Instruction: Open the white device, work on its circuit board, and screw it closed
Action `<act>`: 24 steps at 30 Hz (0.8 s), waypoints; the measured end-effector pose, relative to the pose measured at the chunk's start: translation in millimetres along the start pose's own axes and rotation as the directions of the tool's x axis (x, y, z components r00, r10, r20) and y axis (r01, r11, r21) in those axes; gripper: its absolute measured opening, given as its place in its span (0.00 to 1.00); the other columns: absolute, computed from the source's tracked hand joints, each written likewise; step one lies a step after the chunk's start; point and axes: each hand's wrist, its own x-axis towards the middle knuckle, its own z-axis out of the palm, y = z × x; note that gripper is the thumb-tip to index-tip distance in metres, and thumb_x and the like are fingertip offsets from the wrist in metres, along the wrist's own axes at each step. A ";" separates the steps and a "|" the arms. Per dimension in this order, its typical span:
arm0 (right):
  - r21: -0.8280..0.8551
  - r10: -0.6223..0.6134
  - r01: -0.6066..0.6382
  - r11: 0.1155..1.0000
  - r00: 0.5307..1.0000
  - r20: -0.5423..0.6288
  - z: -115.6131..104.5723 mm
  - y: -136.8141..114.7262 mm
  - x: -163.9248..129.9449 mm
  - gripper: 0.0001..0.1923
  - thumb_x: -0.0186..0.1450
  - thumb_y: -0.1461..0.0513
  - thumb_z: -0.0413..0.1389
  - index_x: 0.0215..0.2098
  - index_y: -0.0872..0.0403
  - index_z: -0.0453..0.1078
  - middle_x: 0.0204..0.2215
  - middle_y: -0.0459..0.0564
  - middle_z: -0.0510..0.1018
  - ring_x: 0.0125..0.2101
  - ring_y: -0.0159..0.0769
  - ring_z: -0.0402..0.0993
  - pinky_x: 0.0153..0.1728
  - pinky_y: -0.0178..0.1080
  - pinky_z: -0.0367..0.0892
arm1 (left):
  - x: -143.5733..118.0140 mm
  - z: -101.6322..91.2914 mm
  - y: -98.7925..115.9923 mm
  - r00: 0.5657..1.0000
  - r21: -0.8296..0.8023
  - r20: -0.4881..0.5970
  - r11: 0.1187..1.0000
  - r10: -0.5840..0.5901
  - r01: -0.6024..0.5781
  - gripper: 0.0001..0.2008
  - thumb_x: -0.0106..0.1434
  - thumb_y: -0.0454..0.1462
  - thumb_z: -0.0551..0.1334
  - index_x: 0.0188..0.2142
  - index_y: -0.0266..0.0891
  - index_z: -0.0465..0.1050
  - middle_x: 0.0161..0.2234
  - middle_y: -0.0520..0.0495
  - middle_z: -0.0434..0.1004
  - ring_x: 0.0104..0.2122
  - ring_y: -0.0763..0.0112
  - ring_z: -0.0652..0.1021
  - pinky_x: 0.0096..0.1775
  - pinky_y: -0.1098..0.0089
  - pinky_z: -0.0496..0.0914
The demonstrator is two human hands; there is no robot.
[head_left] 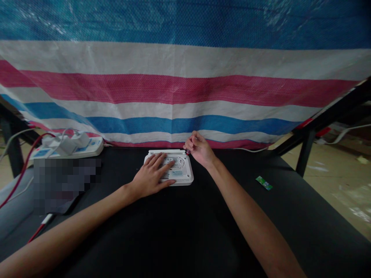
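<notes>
Lying flat, router (176,170) crosswise

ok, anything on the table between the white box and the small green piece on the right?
Head view: only the person's right forearm crosses above that stretch; the black table between the white box and the green piece is otherwise bare.

Black table (185,231), white router (179,172), power strip (84,148), green packet (263,183)

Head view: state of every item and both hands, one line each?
White router: flat on black table, underside up.
Left hand: open, palm pressed on router.
Right hand: closed around a small dark tool at router's far right corner.
Power strip: white plugs inserted.
Green packet: lying loose, untouched.
</notes>
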 end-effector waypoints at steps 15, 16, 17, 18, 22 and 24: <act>-0.011 -0.024 0.023 1.000 0.999 -0.032 -5.1 0.9 3.3 0.06 0.55 0.60 0.63 0.24 0.54 0.73 0.24 0.46 0.72 0.27 0.33 0.66 0.31 0.38 0.63 | 0.1 1.1 -1.3 1.000 0.026 0.008 1.000 0.008 -0.008 0.35 0.67 0.59 0.52 0.66 0.45 0.59 0.67 0.36 0.56 0.64 0.43 0.61 0.62 0.44 0.57; -0.020 -0.027 0.026 0.999 0.998 -0.049 -6.7 1.4 3.7 0.06 0.54 0.60 0.64 0.24 0.53 0.73 0.25 0.46 0.73 0.27 0.33 0.67 0.31 0.38 0.63 | 0.2 0.9 -1.1 1.000 0.030 0.010 1.000 0.008 -0.009 0.35 0.67 0.59 0.52 0.66 0.45 0.59 0.67 0.36 0.56 0.64 0.43 0.61 0.62 0.44 0.57; -0.023 -0.027 0.025 0.999 0.998 -0.060 -8.2 1.7 4.2 0.06 0.52 0.61 0.65 0.24 0.53 0.73 0.25 0.46 0.74 0.27 0.32 0.67 0.31 0.37 0.63 | 0.3 0.9 -0.9 1.000 0.034 0.009 0.999 0.008 -0.008 0.35 0.67 0.59 0.51 0.66 0.45 0.59 0.66 0.36 0.56 0.64 0.43 0.61 0.62 0.44 0.57; -0.020 -0.025 0.024 1.000 0.998 -0.065 -9.4 1.9 4.6 0.07 0.51 0.61 0.66 0.24 0.53 0.73 0.26 0.45 0.74 0.27 0.31 0.68 0.31 0.37 0.63 | 0.3 0.8 -0.6 1.000 0.035 0.008 0.999 0.006 -0.006 0.34 0.67 0.59 0.52 0.66 0.45 0.59 0.66 0.36 0.57 0.64 0.44 0.61 0.62 0.44 0.57; 0.018 -0.021 0.023 1.000 0.998 -0.056 -10.0 2.8 4.9 0.12 0.47 0.63 0.69 0.22 0.53 0.69 0.28 0.43 0.76 0.27 0.29 0.70 0.32 0.35 0.64 | 0.5 0.9 -0.3 1.000 0.026 -0.003 1.000 0.004 -0.004 0.34 0.67 0.59 0.52 0.66 0.45 0.60 0.66 0.38 0.57 0.64 0.44 0.62 0.62 0.45 0.58; 0.025 -0.014 0.016 1.000 0.999 -0.051 -8.8 3.4 4.5 0.15 0.47 0.62 0.70 0.23 0.53 0.67 0.28 0.43 0.76 0.28 0.30 0.71 0.32 0.36 0.64 | 0.5 1.1 -0.5 1.000 0.026 -0.006 1.000 0.007 -0.007 0.34 0.67 0.59 0.52 0.66 0.45 0.60 0.66 0.37 0.57 0.64 0.44 0.61 0.62 0.44 0.58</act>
